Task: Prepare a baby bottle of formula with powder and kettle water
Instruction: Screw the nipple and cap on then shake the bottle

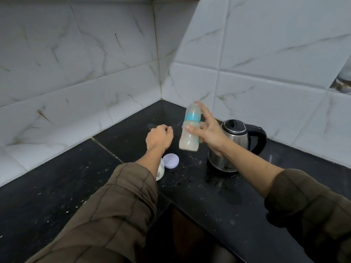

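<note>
A clear baby bottle (190,136) with a teal ring and cloudy white liquid is held tilted in the air above the black counter (199,186). My right hand (209,130) grips it, index finger over the capped top, thumb across its front. My left hand (159,136) hovers just left of the bottle with fingers curled, holding nothing and not touching it. A steel kettle (235,143) with a black lid and handle stands behind my right wrist. A white powder jar (160,170) is mostly hidden under my left forearm. Its lavender lid (171,160) lies flat beside it.
White marble-look tiled walls meet in a corner behind the counter. Powder specks are scattered over the black stone, and a wet patch shows in front of the kettle. The counter's inner edge drops away near the bottom centre.
</note>
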Available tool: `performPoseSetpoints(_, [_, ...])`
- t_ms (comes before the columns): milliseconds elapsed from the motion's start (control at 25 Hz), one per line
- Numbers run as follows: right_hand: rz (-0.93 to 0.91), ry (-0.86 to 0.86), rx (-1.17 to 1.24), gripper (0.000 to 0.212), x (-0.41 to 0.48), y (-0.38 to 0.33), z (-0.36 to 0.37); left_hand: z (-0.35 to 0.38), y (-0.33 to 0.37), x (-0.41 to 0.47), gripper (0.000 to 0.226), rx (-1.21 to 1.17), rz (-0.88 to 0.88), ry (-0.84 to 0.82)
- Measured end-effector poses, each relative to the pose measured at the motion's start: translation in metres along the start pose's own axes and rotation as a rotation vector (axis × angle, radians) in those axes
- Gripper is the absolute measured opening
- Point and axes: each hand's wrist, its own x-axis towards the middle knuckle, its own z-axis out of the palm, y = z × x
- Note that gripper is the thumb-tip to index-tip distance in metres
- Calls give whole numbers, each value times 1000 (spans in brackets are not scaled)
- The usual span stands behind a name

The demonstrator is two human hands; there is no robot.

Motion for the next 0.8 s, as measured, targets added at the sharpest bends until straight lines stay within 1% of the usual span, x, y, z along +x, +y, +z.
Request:
performPoseSetpoints(40, [6, -58, -36, 86, -6, 3, 2, -1, 0, 0, 40, 3, 1, 2])
performPoseSetpoints(80, [-3, -52, -19, 85, -9, 4, 2, -2, 0, -1, 40, 4, 3, 4])
performPoseSetpoints(120, [-20, 21, 36, 86, -8, 1, 3, -2, -1, -1, 40, 6, 6, 6])
performPoseSetpoints(200, [-46, 231, 193, 89, -1, -6, 1, -4, 0, -2, 39, 2, 8, 4])
performPoseSetpoints(240, [-54, 282, 232, 90, 2, -8, 0, -4, 0, -2, 39, -4, 6, 1])
performPoseSetpoints(280, [-55, 272, 217, 90, 1, -9, -1, -4, 0, -2, 39, -9, 5, -1])
performPoseSetpoints(320, [-46, 197, 153, 89, -2, -9, -1, -4, 1, -2, 39, -9, 6, -1])
performPoseSetpoints(400, [-13, -45, -29, 86, -14, -7, 3, -4, 2, -4, 39, -14, 17, -2])
performPoseSetpoints(440, [-11, -118, -75, 85, -18, -5, 4, -4, 3, -5, 39, -20, 22, -2])
performPoseSetpoints(480, [-26, -112, -61, 86, -17, -4, 4, -5, 3, -5, 38, -22, 22, -2])
performPoseSetpoints(520, [-46, -39, 0, 86, -15, -5, 4, -6, 3, -4, 38, -20, 24, 2])
performPoseSetpoints(600, [-68, 167, 177, 90, -5, -8, 0, -8, 4, -4, 38, -9, 23, 15])
performPoseSetpoints(640, [-76, 220, 215, 91, -2, -8, -3, -10, 5, -5, 38, -3, 24, 19])
performPoseSetpoints(680, [-74, 209, 193, 90, -3, -8, -4, -11, 5, -5, 38, 0, 25, 23])
performPoseSetpoints(720, [-54, 130, 118, 87, -5, -6, -6, -11, 5, -5, 38, 3, 25, 25])
performPoseSetpoints(800, [23, -124, -60, 82, -14, -3, -6, -11, 6, -7, 37, 4, 31, 24])
